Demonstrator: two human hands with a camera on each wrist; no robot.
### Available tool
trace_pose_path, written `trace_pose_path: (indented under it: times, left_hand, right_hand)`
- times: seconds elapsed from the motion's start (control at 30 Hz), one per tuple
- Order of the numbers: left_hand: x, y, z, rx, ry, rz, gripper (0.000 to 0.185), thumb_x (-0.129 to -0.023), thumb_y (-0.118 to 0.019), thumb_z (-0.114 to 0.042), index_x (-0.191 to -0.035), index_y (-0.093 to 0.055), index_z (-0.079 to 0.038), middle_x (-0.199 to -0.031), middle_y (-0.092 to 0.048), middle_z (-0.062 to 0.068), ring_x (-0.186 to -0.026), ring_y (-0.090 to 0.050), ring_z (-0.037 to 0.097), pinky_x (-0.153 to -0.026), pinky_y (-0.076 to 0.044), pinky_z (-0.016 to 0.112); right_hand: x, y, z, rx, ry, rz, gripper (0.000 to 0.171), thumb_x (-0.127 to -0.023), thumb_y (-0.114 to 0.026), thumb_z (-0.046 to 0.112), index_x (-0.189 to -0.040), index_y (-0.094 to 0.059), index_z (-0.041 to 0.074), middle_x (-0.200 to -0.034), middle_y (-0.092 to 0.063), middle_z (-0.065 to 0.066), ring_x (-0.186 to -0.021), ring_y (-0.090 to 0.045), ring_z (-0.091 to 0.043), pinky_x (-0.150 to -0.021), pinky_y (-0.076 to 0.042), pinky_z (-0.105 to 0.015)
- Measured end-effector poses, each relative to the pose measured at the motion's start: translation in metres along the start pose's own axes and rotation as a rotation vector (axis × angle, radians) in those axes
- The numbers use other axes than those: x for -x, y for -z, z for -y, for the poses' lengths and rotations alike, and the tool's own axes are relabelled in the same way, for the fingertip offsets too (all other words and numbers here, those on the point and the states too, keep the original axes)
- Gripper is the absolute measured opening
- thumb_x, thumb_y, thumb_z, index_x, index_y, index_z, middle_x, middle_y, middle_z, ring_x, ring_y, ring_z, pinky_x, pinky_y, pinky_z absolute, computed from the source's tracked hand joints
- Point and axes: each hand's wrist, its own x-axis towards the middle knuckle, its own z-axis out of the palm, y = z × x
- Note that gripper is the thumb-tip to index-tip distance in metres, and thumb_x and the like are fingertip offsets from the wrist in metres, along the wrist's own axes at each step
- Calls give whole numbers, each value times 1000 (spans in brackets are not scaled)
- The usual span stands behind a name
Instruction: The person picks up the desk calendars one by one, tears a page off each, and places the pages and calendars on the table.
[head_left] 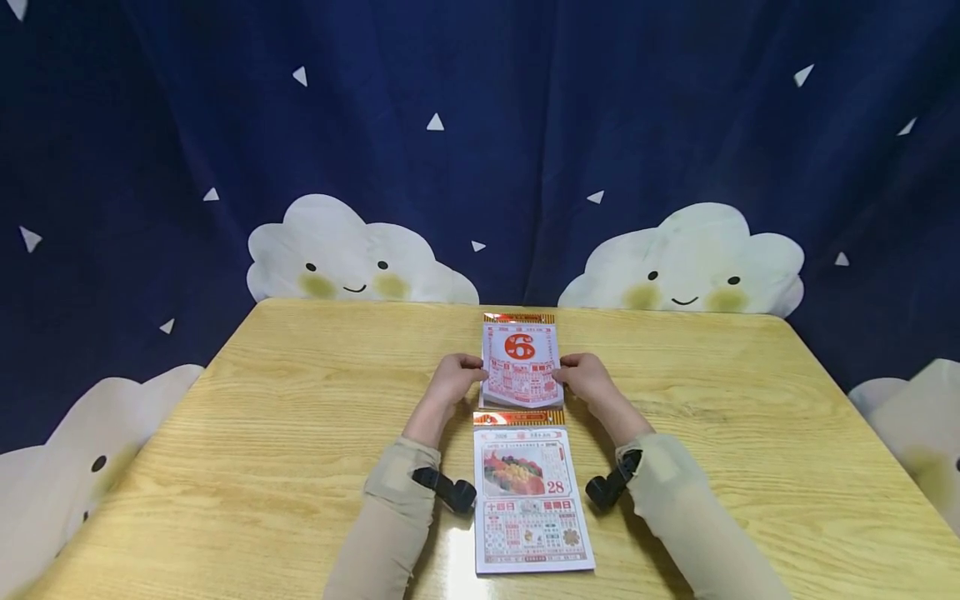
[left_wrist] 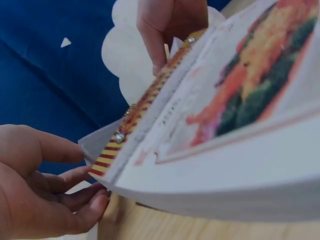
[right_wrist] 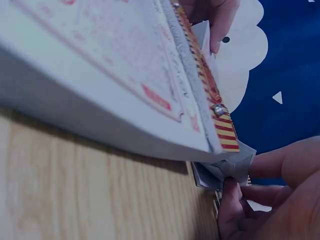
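Two tear-off calendar pads lie on the wooden table (head_left: 285, 433). The far pad (head_left: 521, 362) shows a big red 6; its lower edge is lifted. My left hand (head_left: 453, 377) holds its left edge, fingers curled under the page (left_wrist: 97, 142) and thumb on top. My right hand (head_left: 583, 377) grips the right edge (right_wrist: 235, 167) the same way. The near pad (head_left: 529, 496) shows a food picture and the number 28, and lies flat between my forearms; it fills both wrist views (left_wrist: 240, 125) (right_wrist: 100, 75).
A dark blue curtain (head_left: 525, 125) with white clouds and triangles hangs behind the table. The table's far edge (head_left: 375, 302) runs just beyond the far pad. A black wrist-camera mount sits on each sleeve (head_left: 446, 487) (head_left: 611, 485).
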Motion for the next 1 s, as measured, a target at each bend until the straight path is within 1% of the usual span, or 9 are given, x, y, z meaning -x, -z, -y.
trace_pose_path:
  times: [0.1,0.23,0.33,0.43,0.57,0.73,0.87,0.93,1.0]
  left_hand:
    - [-1,-1,0,73,-20,-7,36,-77,-56,4,-112,-55,10,-110,-57,23,-100,-53,29,-90,-45,36]
    - [-5,-1,-1,281,-14,-23,47,-79,-53,7,-125,-45,11,-118,-53,25,-102,-55,27,-91,-47,34]
    - [-7,-1,-2,435,5,-27,49,-82,-53,6,-129,-40,10,-122,-50,24,-97,-56,20,-90,-47,33]
    - [-9,1,-2,519,-1,-5,48,-82,-53,6,-129,-43,8,-118,-52,19,-89,-56,15,-86,-48,29]
    - [-7,6,-2,529,-58,59,49,-83,-53,6,-131,-46,-2,-105,-53,9,-83,-55,13,-79,-49,28]
    - [-2,15,-4,501,-116,173,52,-87,-52,0,-136,-41,-13,-99,-59,6,-79,-60,16,-80,-49,38]
    - [1,23,-6,517,-163,222,51,-89,-51,0,-136,-39,-14,-93,-64,1,-78,-63,14,-76,-49,36]
    - [2,25,-7,544,-186,236,51,-89,-50,1,-137,-38,-12,-90,-65,-2,-77,-63,12,-72,-49,32]
    - [2,27,-7,563,-208,248,51,-89,-48,2,-138,-36,-10,-89,-65,-4,-78,-63,11,-70,-50,30]
  right_hand:
    - [-1,-1,1,-18,-19,7,38,-87,-52,7,-122,-49,-9,-111,-55,-21,-77,-51,-14,-62,-43,-24]
    - [-1,-1,1,-68,-46,4,42,-88,-53,7,-128,-45,-6,-119,-51,-20,-95,-50,-19,-75,-43,-26]
    - [-1,-1,1,-138,-49,-6,45,-88,-53,6,-132,-43,-3,-120,-50,-18,-98,-49,-20,-79,-43,-28]
    - [0,2,3,-208,-38,-28,46,-87,-55,7,-132,-45,3,-119,-50,-15,-97,-48,-18,-81,-43,-27]
    - [3,5,7,-291,11,-27,48,-87,-57,8,-134,-44,5,-125,-48,-15,-100,-50,-17,-84,-45,-25]
    - [4,9,7,-354,100,-16,50,-85,-61,12,-132,-46,5,-126,-50,-16,-95,-56,-16,-82,-49,-27]
    - [3,10,4,-352,152,-20,52,-82,-66,17,-130,-48,5,-124,-52,-16,-97,-55,-16,-84,-49,-29]
    - [9,11,9,-304,142,-36,52,-83,-65,18,-130,-49,5,-125,-51,-15,-101,-53,-17,-90,-47,-33]
    - [10,11,10,-312,146,-43,50,-83,-65,16,-129,-50,5,-124,-52,-15,-103,-53,-17,-92,-46,-34]
